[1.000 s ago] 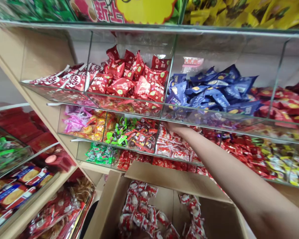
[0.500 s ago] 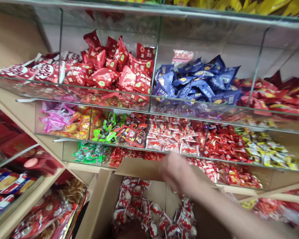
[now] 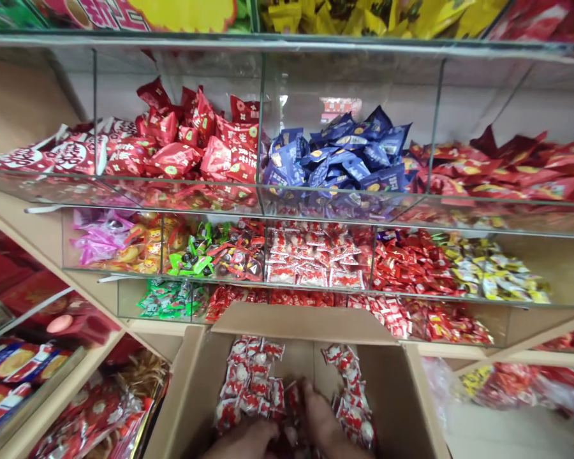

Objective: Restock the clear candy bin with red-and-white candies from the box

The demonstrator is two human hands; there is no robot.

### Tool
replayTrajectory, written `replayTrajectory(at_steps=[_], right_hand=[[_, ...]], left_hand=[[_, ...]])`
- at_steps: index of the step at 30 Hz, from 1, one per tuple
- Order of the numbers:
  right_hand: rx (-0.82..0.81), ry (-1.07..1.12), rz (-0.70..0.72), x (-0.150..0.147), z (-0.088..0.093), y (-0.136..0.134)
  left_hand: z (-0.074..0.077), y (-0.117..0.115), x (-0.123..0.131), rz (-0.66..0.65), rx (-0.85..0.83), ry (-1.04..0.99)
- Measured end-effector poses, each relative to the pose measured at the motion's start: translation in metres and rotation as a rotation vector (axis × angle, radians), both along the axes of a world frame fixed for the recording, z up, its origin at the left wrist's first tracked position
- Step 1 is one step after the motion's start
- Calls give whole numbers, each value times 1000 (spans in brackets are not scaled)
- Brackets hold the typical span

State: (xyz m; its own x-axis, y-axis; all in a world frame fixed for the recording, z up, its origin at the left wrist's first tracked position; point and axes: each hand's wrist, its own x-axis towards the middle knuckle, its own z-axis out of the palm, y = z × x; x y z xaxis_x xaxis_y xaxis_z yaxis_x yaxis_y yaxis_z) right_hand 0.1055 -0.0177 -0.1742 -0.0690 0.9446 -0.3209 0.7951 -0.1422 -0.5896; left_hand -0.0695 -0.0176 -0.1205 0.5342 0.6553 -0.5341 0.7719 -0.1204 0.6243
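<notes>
Both my hands are down in an open cardboard box (image 3: pixel 287 322) at the bottom of the view, among red-and-white wrapped candies (image 3: pixel 253 382). My left hand (image 3: pixel 249 437) and my right hand (image 3: pixel 323 424) lie side by side on the candy pile. Their fingers are curled into the wrappers and blurred, and the frame edge cuts the hands off. Above the box, a glass bin (image 3: pixel 316 258) on the middle shelf holds the same red-and-white candies.
Glass-fronted bins fill the shelves: red packets (image 3: pixel 205 143), blue packets (image 3: pixel 349 156), pink and green sweets (image 3: pixel 110 236), and red and yellow sweets (image 3: pixel 459 268). A side rack (image 3: pixel 33 357) at left holds more packets. The box sits close under the lowest shelf.
My right arm has pulled out of the middle-shelf candy bin and dropped into the box. My left hand has come into view beside it. The camera has tilted down and shifted right.
</notes>
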Motion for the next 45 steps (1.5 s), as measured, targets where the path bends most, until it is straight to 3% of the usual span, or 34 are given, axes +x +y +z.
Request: replayTrajectory(at_steps=[3,6,9,13,17,20,24,30,33,38,41,45], right_hand=[[-12,-30,-39,8,5,4],[29,-30,-24,13,26,6],[107,32,39,21,68,0],[173,318,125,31,129,-13],[166,744,-81,33,166,-20],[165,924,-245,31,181,-21],[183,1076,-372,28,192,-20],[150,1266,-436,26,191,-19],[144,1251,-423,25,186,-19],[231,1087,-318,24,178,-22],[467,822,-152,29,184,-26],[722,302,351,40,197,-32]], left_hand=[[7,7,7,-2,83,48],[19,18,11,30,125,20],[44,26,12,119,130,-68],[91,24,23,248,-65,-420],[130,17,44,409,-67,-691],[147,12,55,578,-207,-847],[154,11,60,708,-402,-1066],[151,9,69,840,-409,-1192],[149,8,70,885,-379,-1208],[145,6,62,821,-350,-1105],[143,7,56,862,-388,-1092],[145,11,54,874,-503,-1064]])
